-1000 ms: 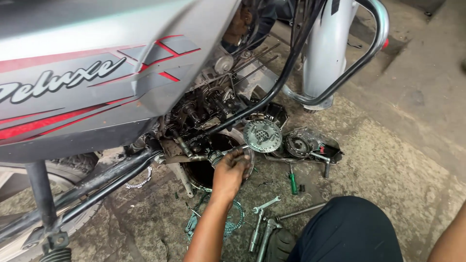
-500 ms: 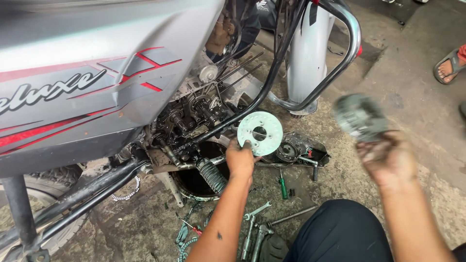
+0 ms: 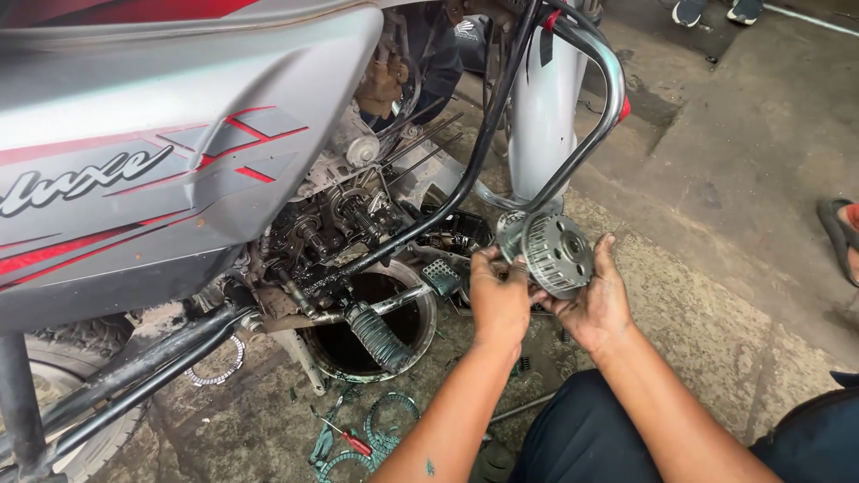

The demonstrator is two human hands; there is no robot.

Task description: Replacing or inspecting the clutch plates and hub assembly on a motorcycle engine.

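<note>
A round, toothed metal clutch hub [image 3: 557,254] is held up in front of the open engine [image 3: 335,224] of a grey motorcycle. My left hand [image 3: 498,300] grips its left edge, thumb on the rim. My right hand [image 3: 595,304] cups it from the right and below, fingers along the toothed side. Both hands are greasy. A thin disc behind the hub is partly hidden by my left fingers.
The grey fuel tank [image 3: 161,152] fills the upper left. A black oil pan [image 3: 376,322] sits under the engine, with the ribbed footpeg [image 3: 376,335] over it. Loose rings and tools [image 3: 358,438] lie on the concrete. A crash guard tube [image 3: 601,85] curves behind. Another person's sandalled foot [image 3: 839,237] is at right.
My hands have come together: the right hand brought the hub from the right to the disc that the left hand was holding. The camera has moved closer.
</note>
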